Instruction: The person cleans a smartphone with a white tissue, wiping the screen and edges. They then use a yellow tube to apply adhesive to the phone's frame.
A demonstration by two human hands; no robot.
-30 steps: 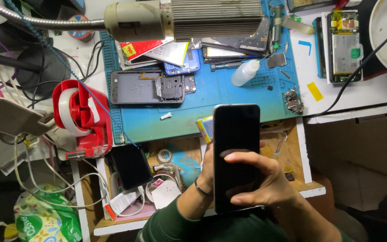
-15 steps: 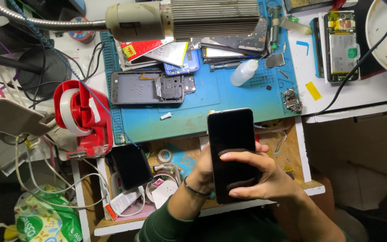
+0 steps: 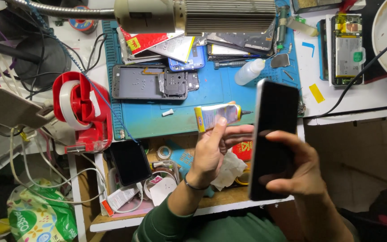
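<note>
Head view, looking down: one black phone [image 3: 274, 134] stands on edge in the right hand [image 3: 296, 172], its dark screen turned left, fingers wrapped over the glass and the thumb low on it, so the grip is closed around the lower half while the upper half rises free toward the far side. Just left of it, one small glue tube [image 3: 218, 115] with a yellow end and a dark nozzle lies crosswise in the left hand [image 3: 216, 148], pinched between thumb and fingertips; the nozzle points right and comes close to the phone's left edge, though I cannot tell whether it touches. Beyond the hands, the blue mat [image 3: 211, 96] on the bench [image 3: 359, 96] carries one opened phone frame [image 3: 151, 83], one small white dropper bottle [image 3: 249, 71] and a heap of loose covers and parts. One red tape dispenser [image 3: 81, 112] stands further left. One opened phone with its battery showing [image 3: 346, 49] lies far right. Nearer, a second dark phone [image 3: 131, 161] lies in the open drawer.
</note>
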